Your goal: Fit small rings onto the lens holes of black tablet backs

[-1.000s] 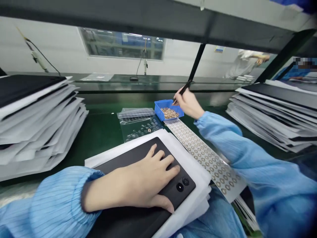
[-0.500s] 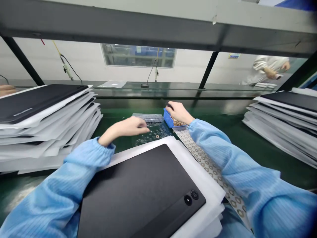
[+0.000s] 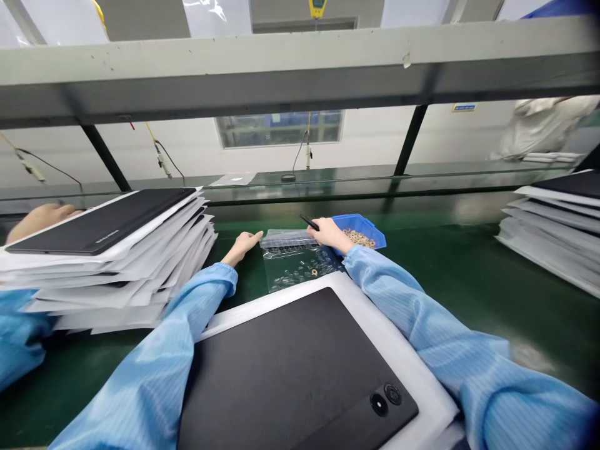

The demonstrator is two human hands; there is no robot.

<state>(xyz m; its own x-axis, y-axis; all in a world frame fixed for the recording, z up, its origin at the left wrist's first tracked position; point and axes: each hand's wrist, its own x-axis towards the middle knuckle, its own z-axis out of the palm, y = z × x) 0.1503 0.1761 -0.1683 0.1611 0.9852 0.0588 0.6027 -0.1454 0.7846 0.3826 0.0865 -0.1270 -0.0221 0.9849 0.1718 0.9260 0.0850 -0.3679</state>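
My left hand (image 3: 244,245) reaches to the upper left corner of a clear plastic bag (image 3: 285,281), thumb and finger pinched together on its edge. Small clear pieces and one tan ring (image 3: 314,272) lie at the bag; inside or on top I cannot tell. My right hand (image 3: 330,235) grips a slim black pen-like tool (image 3: 309,222) and rests at the bag's upper right corner. Just beyond it stands a blue bin (image 3: 377,238) of small tan rings (image 3: 359,237). In front of me, a black tablet (image 3: 290,369) lies camera side up on white sheets (image 3: 398,337).
Tall stacks of tablets interleaved with white sheets stand at left (image 3: 135,275) and right (image 3: 553,231). Another person's hand (image 3: 44,219) touches the left stack. A grey shelf (image 3: 281,94) crosses overhead. Everything sits on a green bench (image 3: 450,262).
My left hand has moved from above the bag to its corner. My right hand has come from the blue bin to the bag; the bin sits turned. The ring-patterned strip is out of sight.
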